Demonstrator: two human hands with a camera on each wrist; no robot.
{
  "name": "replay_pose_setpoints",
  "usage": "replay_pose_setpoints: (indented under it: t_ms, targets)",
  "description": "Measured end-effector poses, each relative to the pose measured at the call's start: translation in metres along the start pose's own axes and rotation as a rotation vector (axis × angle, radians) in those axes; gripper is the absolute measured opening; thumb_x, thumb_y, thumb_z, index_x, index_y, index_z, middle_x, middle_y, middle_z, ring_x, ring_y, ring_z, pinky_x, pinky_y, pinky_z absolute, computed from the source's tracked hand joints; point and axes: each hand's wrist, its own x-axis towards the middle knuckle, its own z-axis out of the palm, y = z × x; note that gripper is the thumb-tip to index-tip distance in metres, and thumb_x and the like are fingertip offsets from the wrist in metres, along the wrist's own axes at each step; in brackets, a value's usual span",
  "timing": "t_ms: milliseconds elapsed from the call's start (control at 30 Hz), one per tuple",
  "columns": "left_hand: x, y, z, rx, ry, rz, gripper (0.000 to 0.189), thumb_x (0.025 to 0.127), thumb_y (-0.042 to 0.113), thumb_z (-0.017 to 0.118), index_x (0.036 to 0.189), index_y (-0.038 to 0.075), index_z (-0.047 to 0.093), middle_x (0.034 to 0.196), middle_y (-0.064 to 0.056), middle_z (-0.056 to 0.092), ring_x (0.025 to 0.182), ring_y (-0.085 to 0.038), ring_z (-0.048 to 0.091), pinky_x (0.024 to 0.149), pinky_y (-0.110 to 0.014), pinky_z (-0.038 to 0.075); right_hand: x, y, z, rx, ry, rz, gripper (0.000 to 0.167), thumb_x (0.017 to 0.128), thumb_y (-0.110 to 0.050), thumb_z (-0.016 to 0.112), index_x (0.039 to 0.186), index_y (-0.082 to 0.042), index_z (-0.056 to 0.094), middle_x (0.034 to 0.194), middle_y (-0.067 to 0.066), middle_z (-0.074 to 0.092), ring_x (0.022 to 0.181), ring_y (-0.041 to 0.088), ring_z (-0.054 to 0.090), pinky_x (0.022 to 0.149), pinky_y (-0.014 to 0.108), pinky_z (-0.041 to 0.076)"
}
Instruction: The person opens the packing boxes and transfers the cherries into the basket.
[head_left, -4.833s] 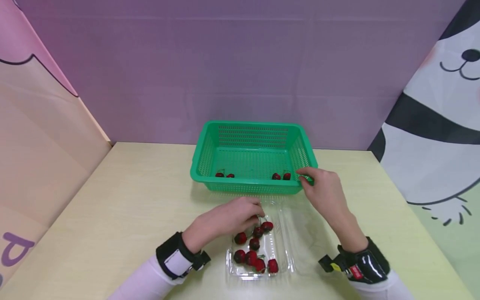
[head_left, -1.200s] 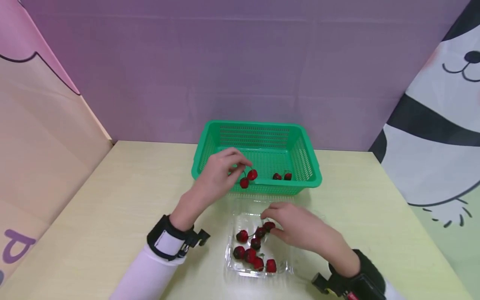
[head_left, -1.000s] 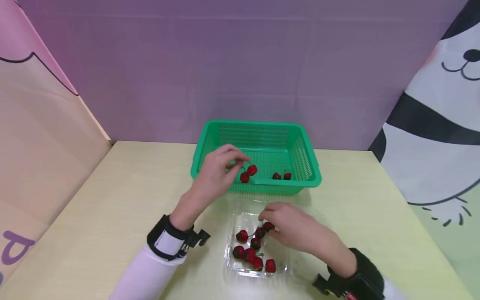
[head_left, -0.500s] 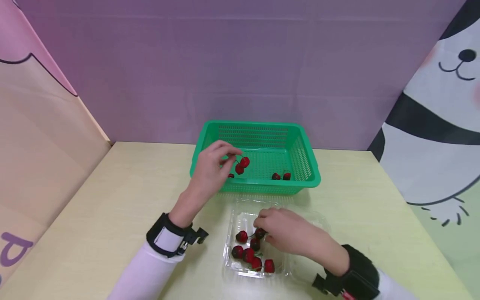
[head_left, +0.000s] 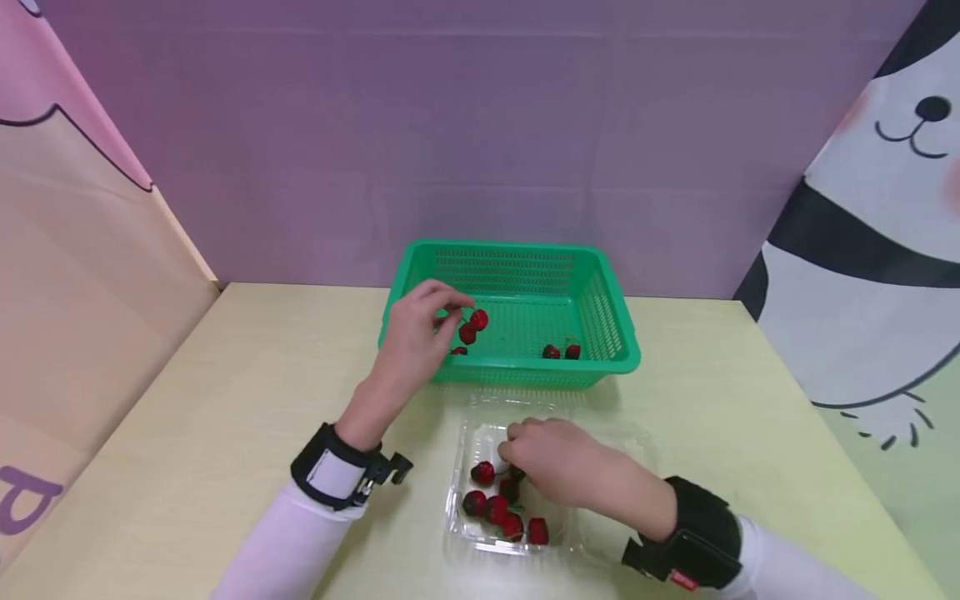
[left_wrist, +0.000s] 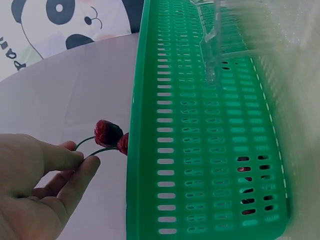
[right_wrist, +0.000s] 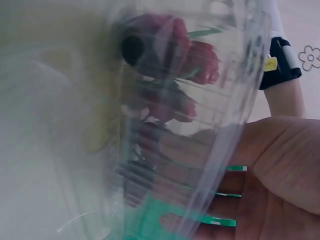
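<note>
My left grip (head_left: pixel 414 340) is pinching a cherry pair (head_left: pixel 477 320) by the stems (left_wrist: pixel 102 149), so the fruit hangs over the left half of the basket (head_left: pixel 517 372), near the middle of the tabletop's (head_left: pixel 225 400) back edge. Below the pair, another cherry (head_left: pixel 459 351) shows by the basket's front edge; two more cherries (head_left: pixel 573 352) lie near its front right corner. My right grip (head_left: pixel 558 462) bends down into the back of the clear tray (head_left: pixel 491 547), just in front of the basket; I cannot tell whether it is grasping anything. I see several dark red cherries (head_left: pixel 496 509) in the tray, mostly toward its front edge.
</note>
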Motion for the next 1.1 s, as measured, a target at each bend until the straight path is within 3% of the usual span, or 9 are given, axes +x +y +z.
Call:
replay_pose_setpoints:
  t_ms: [300,567,833,1100]
  targets:
    - [0.000,-0.003,-0.001,0.034,-0.017,-0.038,0.019,0.091,-0.015,0.067,0.101,-0.002,0.077,0.101,-0.012,0.067,0.093,-0.024,0.068,0.076,-0.031,0.060,0.004,-0.004,0.001,-0.057,-0.063,0.043,0.024,0.080,0.004,0.082,0.095,-0.013,0.074,0.083,-0.002,0.059,0.080,0.016,0.057,0.065,0.027,0.052]
    - [0.000,-0.009,-0.002,0.090,-0.040,-0.087,0.020,0.092,-0.015,0.065,0.102,-0.002,0.077,0.102,-0.014,0.066,0.095,-0.026,0.066,0.078,-0.032,0.060,0.005,-0.003,0.005,-0.053,-0.039,0.065,0.028,0.077,0.007,0.082,0.095,-0.013,0.075,0.084,-0.002,0.061,0.080,0.016,0.054,0.066,0.026,0.052]
    - [-0.002,-0.013,-0.003,0.142,-0.057,-0.116,0.018,0.094,-0.012,0.065,0.104,-0.002,0.077,0.103,-0.014,0.066,0.095,-0.028,0.065,0.076,-0.034,0.058,0.006,-0.001,0.008,-0.074,0.009,-0.009,0.030,0.075,0.006,0.083,0.094,-0.015,0.073,0.083,-0.004,0.061,0.080,0.014,0.058,0.065,0.026,0.053]
    - [-0.004,-0.019,-0.004,0.173,-0.069,-0.123,0.017,0.093,-0.012,0.065,0.102,-0.002,0.077,0.103,-0.015,0.067,0.097,-0.030,0.065,0.080,-0.036,0.058,0.005,0.000,0.010,-0.056,0.063,-0.102,0.023,0.078,0.002,0.082,0.081,-0.017,0.071,0.075,-0.008,0.057,0.069,0.009,0.056,0.061,0.025,0.051]
